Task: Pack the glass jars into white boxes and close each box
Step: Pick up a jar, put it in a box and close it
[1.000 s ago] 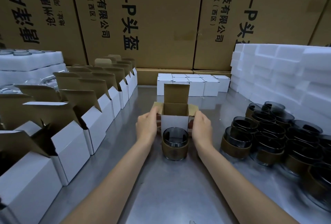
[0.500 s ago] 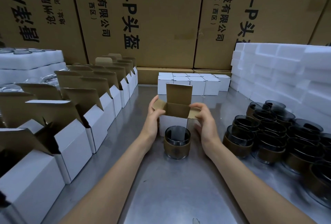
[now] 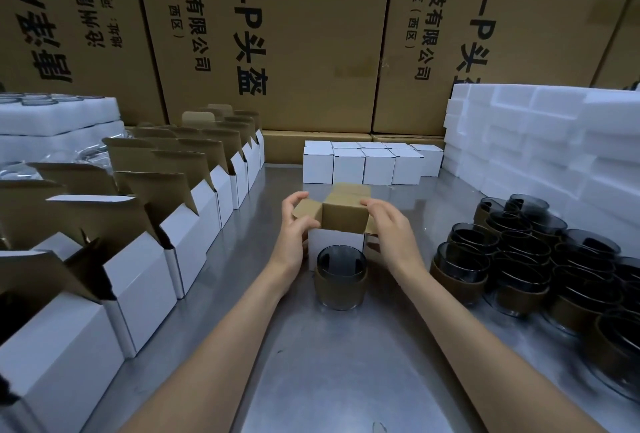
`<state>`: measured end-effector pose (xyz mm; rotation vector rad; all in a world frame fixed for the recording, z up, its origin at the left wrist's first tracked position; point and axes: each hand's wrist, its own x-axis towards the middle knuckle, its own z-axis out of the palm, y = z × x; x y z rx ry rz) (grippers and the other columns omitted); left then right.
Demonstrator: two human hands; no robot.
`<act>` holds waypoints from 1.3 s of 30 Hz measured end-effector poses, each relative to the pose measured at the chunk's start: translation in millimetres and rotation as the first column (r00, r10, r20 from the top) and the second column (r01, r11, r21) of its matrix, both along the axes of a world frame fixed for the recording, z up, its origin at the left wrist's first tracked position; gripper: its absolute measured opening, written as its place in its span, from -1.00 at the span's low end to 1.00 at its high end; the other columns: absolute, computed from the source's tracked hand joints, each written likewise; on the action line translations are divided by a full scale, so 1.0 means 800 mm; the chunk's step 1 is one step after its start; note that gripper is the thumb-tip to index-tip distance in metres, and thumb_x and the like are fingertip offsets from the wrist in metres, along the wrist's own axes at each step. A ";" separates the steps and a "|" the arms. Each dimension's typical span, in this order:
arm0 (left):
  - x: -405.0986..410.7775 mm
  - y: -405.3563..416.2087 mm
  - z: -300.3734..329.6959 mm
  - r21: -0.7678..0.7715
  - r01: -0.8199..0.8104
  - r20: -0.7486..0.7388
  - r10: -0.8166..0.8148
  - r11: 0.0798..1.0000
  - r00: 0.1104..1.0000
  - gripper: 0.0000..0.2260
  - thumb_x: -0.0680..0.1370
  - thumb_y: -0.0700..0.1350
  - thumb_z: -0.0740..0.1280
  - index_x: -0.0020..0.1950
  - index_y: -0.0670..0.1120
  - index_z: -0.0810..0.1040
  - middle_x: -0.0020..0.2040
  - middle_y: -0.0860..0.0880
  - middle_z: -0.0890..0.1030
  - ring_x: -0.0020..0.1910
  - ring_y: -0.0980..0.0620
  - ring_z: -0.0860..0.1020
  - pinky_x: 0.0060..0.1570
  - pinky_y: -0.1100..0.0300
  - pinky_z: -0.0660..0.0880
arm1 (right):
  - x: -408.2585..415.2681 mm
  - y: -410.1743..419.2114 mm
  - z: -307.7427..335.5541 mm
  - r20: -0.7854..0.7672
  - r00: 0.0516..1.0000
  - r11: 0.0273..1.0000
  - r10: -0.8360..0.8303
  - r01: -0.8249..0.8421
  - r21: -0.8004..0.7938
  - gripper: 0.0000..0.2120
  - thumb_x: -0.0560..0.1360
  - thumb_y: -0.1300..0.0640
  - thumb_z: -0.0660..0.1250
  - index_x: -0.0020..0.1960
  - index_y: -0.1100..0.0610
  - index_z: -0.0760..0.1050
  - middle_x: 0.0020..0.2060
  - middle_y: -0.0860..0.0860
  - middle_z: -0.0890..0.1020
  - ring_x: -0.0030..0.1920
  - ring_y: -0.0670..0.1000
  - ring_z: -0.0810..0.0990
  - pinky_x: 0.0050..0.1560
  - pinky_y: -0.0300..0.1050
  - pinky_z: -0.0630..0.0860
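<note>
At the middle of the metal table (image 3: 346,380) a small white box (image 3: 334,248) is standing with its brown flaps up, and both hands are working at its top. The left hand (image 3: 294,224) is curling its fingers round the left side flap, thumb against the box's upper edge, while the right hand (image 3: 389,224) is pinching the right side flap with fingertips hooked over the top. The rear lid flap is leaning forward over the opening. Just in front of the box, touching or nearly so, a glass jar (image 3: 341,276) with a brown band is sitting upright between the two wrists, partly hiding the box's front face. Along the left side a row of open white boxes (image 3: 145,270) is standing with flaps raised. Behind the hands a block of closed white boxes (image 3: 367,166) is lining the back of the table. To the right, a heap of dark glass jars (image 3: 519,259) is crowding the table edge beside stacked white foam blocks (image 3: 554,141), with large cardboard cartons (image 3: 277,34) walling the rear
</note>
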<state>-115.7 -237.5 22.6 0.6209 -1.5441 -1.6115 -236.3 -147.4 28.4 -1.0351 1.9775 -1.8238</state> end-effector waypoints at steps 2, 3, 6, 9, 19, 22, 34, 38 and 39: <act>0.001 0.000 0.000 0.003 0.004 0.001 -0.004 1.000 1.000 -0.58 0.52 -0.32 0.15 0.32 0.03 0.35 -0.01 0.01 0.43 -0.16 0.09 0.48 -0.38 0.40 0.43 | -0.001 -0.001 -0.002 -0.032 0.999 0.999 -0.019 0.021 0.045 -0.67 0.61 -0.05 0.12 0.24 0.07 0.51 0.05 -0.09 0.53 0.17 -0.01 0.47 0.25 0.14 0.45; 0.001 0.001 0.000 0.005 0.008 -0.002 -0.008 1.000 1.000 -0.58 0.52 -0.32 0.16 0.32 0.03 0.35 0.00 0.01 0.42 -0.15 0.08 0.48 -0.36 0.39 0.44 | -0.001 0.000 -0.003 -0.035 0.999 0.998 -0.014 0.016 0.056 -0.67 0.61 -0.05 0.12 0.23 0.06 0.51 0.06 -0.08 0.54 0.17 0.00 0.48 0.26 0.16 0.44; 0.001 0.000 -0.001 -0.009 0.009 -0.002 -0.009 1.000 1.000 -0.58 0.52 -0.31 0.18 0.32 0.04 0.34 0.05 -0.02 0.40 -0.10 0.06 0.47 -0.20 0.26 0.42 | -0.003 0.004 -0.006 -0.042 0.999 0.997 0.027 -0.023 0.072 -0.69 0.61 -0.07 0.12 0.27 -0.02 0.47 0.15 -0.12 0.51 0.24 -0.03 0.43 0.32 0.12 0.38; 0.000 -0.001 -0.003 -0.042 -0.002 0.010 0.002 0.999 1.000 -0.58 0.52 -0.30 0.21 0.31 0.07 0.33 0.10 -0.02 0.36 0.01 0.01 0.44 -0.05 0.17 0.41 | -0.005 0.007 0.000 -0.049 0.999 1.000 -0.009 0.008 -0.014 -0.74 0.59 -0.07 0.15 0.25 -0.12 0.45 0.21 -0.11 0.49 0.24 -0.06 0.43 0.24 -0.03 0.38; -0.004 -0.004 -0.006 -0.075 -0.058 -0.008 0.058 0.995 0.998 -0.55 0.56 -0.18 0.32 0.34 0.12 0.21 0.40 -0.34 0.28 0.38 -0.40 0.25 0.34 -0.26 0.23 | 0.043 0.043 0.017 -0.939 0.338 0.995 -0.064 -0.048 -0.085 -0.64 0.44 -0.10 0.21 -0.43 0.09 0.44 -0.41 -0.06 0.45 -0.26 -0.03 0.33 -0.22 -0.09 0.24; -0.003 -0.003 -0.005 -0.093 -0.078 0.001 0.079 0.993 0.997 -0.54 0.56 -0.14 0.33 0.35 0.13 0.21 0.38 -0.35 0.30 0.37 -0.40 0.27 0.33 -0.26 0.26 | 0.048 0.046 0.004 -0.982 0.160 0.995 0.097 0.002 0.098 -0.59 0.43 -0.20 0.25 -0.41 0.09 0.49 -0.42 -0.04 0.47 -0.28 0.01 0.37 -0.19 -0.09 0.26; -0.002 -0.001 -0.005 -0.099 -0.006 -0.094 -0.003 0.995 0.996 -0.57 0.56 -0.27 0.29 0.34 0.04 0.27 0.07 0.00 0.50 0.07 0.00 0.51 0.11 0.17 0.47 | 0.036 0.028 0.050 -0.773 0.569 0.960 -0.281 0.161 -0.230 -0.78 0.52 -0.08 0.19 -0.23 0.01 0.40 -0.25 -0.14 0.46 -0.12 -0.05 0.33 -0.09 -0.15 0.15; -0.002 0.002 -0.005 -0.143 0.025 -0.056 -0.034 0.989 0.998 -0.57 0.55 -0.26 0.31 0.35 0.02 0.28 0.02 0.03 0.47 0.07 -0.01 0.48 0.14 0.10 0.42 | 0.027 0.014 0.036 -0.814 0.549 0.965 -0.189 0.257 -0.051 -0.79 0.57 -0.02 0.19 -0.07 0.08 0.49 0.04 -0.01 0.50 0.13 0.00 0.25 0.14 -0.08 0.15; -0.002 0.003 -0.005 -0.149 0.025 -0.052 -0.033 0.989 0.998 -0.56 0.54 -0.24 0.33 0.35 0.02 0.28 0.02 0.02 0.46 0.05 0.00 0.46 0.12 0.13 0.41 | 0.027 0.011 0.030 -0.846 0.511 0.957 -0.152 0.289 0.002 -0.79 0.59 -0.02 0.19 -0.04 0.09 0.50 0.09 0.00 0.49 0.18 0.02 0.24 0.22 -0.03 0.11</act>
